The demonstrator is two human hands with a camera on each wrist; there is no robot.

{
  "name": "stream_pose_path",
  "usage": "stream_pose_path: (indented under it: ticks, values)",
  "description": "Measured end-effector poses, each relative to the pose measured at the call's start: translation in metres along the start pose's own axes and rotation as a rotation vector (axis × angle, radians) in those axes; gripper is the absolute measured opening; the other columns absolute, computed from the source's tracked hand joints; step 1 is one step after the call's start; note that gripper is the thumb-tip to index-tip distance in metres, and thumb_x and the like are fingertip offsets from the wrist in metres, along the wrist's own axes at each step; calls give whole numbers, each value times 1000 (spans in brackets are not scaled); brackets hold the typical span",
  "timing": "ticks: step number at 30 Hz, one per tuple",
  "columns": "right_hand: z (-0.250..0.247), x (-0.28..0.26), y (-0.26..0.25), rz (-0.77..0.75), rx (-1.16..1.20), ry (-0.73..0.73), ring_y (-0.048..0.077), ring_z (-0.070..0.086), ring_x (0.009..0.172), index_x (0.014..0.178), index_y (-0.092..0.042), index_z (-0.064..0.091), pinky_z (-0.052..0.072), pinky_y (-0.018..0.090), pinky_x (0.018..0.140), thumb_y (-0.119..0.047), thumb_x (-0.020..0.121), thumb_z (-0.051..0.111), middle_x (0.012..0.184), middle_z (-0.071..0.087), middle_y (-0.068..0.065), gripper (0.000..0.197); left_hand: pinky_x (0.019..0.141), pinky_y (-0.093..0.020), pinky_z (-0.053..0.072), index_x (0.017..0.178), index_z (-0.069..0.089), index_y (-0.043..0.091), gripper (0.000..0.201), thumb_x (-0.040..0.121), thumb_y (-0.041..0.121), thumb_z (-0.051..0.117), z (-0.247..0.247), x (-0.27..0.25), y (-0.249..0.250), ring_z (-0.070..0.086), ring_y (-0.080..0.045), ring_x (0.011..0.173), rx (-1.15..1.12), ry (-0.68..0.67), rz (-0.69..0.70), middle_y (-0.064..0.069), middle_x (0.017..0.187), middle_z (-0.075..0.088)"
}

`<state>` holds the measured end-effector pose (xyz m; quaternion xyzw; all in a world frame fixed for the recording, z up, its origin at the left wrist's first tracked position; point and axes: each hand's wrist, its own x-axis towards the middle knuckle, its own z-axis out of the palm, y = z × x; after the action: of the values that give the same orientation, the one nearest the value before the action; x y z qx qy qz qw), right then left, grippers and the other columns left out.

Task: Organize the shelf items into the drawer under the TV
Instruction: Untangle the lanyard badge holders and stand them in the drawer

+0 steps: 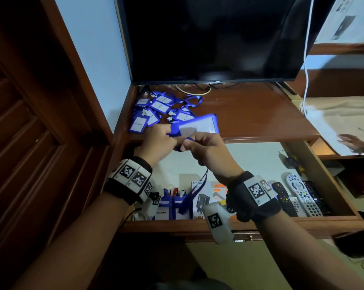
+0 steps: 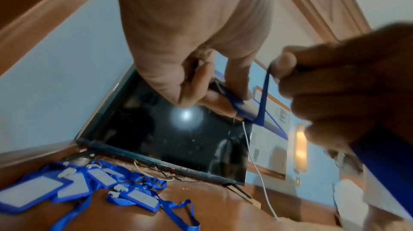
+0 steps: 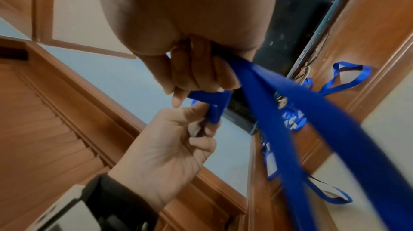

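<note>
A blue badge holder (image 1: 197, 125) with a white card is held above the shelf's front edge. My left hand (image 1: 158, 141) pinches its left end; in the left wrist view that hand (image 2: 201, 79) grips the holder's edge (image 2: 241, 109). My right hand (image 1: 204, 147) pinches the blue lanyard strap (image 1: 194, 191), which hangs down into the open drawer (image 1: 235, 223). In the right wrist view the strap (image 3: 312, 121) runs from my curled fingers (image 3: 201, 75) past the camera. Several more blue badge holders (image 1: 158, 110) lie piled on the shelf (image 1: 250, 114) under the TV (image 1: 214, 38).
In the drawer lie folded badge holders (image 1: 172, 204), a boxed item (image 1: 206, 195) and several remote controls (image 1: 300, 195). Another person's hand (image 1: 351, 143) rests on papers at the right. A white cable (image 1: 307, 59) hangs beside the TV. A wooden door panel (image 1: 30, 122) stands left.
</note>
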<state>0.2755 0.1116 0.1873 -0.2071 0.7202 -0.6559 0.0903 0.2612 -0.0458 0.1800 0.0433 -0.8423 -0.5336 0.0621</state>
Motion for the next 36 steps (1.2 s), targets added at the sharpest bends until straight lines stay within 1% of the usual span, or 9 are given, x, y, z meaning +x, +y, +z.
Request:
stream_pose_path:
  ticks: [3, 8, 12, 19, 23, 27, 30, 34, 36]
  values:
    - [-4, 0, -6, 13, -7, 38, 0, 35, 38, 70, 0, 56, 28, 9, 43, 1, 95, 50, 41, 46, -12, 26, 77, -42, 55, 91, 75, 13, 19, 73, 17, 73, 3, -9, -4, 66, -27, 85, 126, -79, 33, -6, 83, 72]
    - [-19, 4, -5, 19, -200, 98, 0, 43, 40, 67, -6, 61, 31, 10, 44, -7, 90, 62, 44, 52, -13, 23, 66, -41, 47, 68, 54, 2, 29, 78, 20, 73, 1, -21, -10, 55, -30, 66, 367, -227, 54, -11, 68, 58]
    - [-25, -1, -5, 11, -297, 97, -1, 46, 44, 71, 1, 68, 34, 10, 49, -7, 85, 69, 52, 56, -8, 15, 73, -46, 50, 82, 58, -6, 37, 76, 27, 74, -5, -29, -13, 61, -36, 74, 328, -386, 27, -20, 80, 64]
    - [-36, -21, 1, 30, -308, -19, 3, 39, 48, 71, 14, 62, 35, 15, 51, -8, 81, 73, 53, 49, 1, 26, 93, -45, 51, 90, 70, 4, 8, 83, 3, 70, -16, -49, -6, 66, -29, 99, 239, -647, -23, -12, 99, 73]
    - [-35, -38, 4, 23, -259, -52, 4, 40, 46, 67, 8, 63, 34, 16, 47, -11, 87, 68, 53, 49, 10, 29, 87, -41, 53, 77, 75, 18, 18, 75, 0, 73, -20, -57, -6, 67, -24, 92, -5, -698, 10, -6, 92, 73]
    - [-31, -45, 10, 43, -117, -21, 28, 43, 69, 73, 15, 59, 31, 37, 59, -6, 85, 55, 63, 44, 36, 24, 76, -23, 53, 78, 78, 20, 21, 67, 6, 65, -16, -64, 0, 67, -9, 86, -269, -581, 82, 5, 85, 74]
    - [-26, -46, 12, 76, -32, 56, 22, 33, 54, 67, -7, 69, 27, 31, 52, 0, 76, 42, 63, 45, 21, 30, 73, -24, 52, 91, 71, 9, 24, 70, 4, 61, -12, -63, 6, 67, -12, 83, -517, -409, 42, 0, 86, 74]
    - [-10, -46, 18, 95, -19, 40, 13, 21, 42, 60, -6, 54, 18, 20, 44, -16, 93, 55, 47, 29, 3, 35, 50, -18, 30, 91, 66, 9, 12, 82, 2, 63, -4, -56, 7, 41, -7, 54, -591, -148, -8, -9, 76, 59]
    - [-3, -47, 22, 110, -50, 32, 10, 21, 41, 61, -6, 54, 19, 19, 42, -15, 98, 52, 43, 27, -1, 38, 51, -22, 29, 87, 67, 12, 11, 87, 2, 62, 3, -53, 4, 40, -11, 54, -497, 27, -20, -5, 70, 56]
